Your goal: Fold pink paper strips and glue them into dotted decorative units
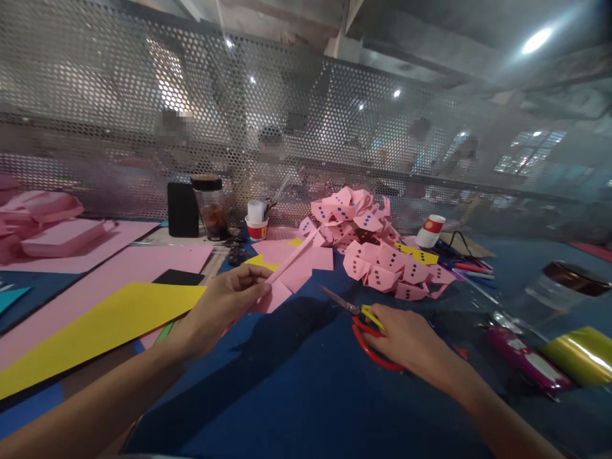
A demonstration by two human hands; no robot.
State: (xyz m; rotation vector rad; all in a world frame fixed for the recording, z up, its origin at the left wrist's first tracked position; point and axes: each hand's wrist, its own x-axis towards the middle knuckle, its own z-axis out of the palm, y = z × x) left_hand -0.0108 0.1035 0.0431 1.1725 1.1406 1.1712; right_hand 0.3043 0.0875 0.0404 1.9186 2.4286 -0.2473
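Note:
My left hand (234, 293) is closed on a narrow strip of pink paper (291, 258), which slants up and to the right from the fingers. Beneath the strip lie several pieces of pink paper (306, 271) on the dark blue table. My right hand (401, 335) is on the handles of a pair of scissors (351, 307) with red and yellow grips; the blades point left toward the pink paper. Just beyond the scissors sits a heap of folded pink paper shapes (351, 213) marked with blue and black dots.
A yellow paper sheet (109, 325) overlaps pink sheets at left. Near the perforated metal screen (287, 83) stand a lidded jar (213, 210) and a paper cup (257, 227). At right are a purple tool (526, 357), a gold roll (581, 357) and a clear jar (564, 287).

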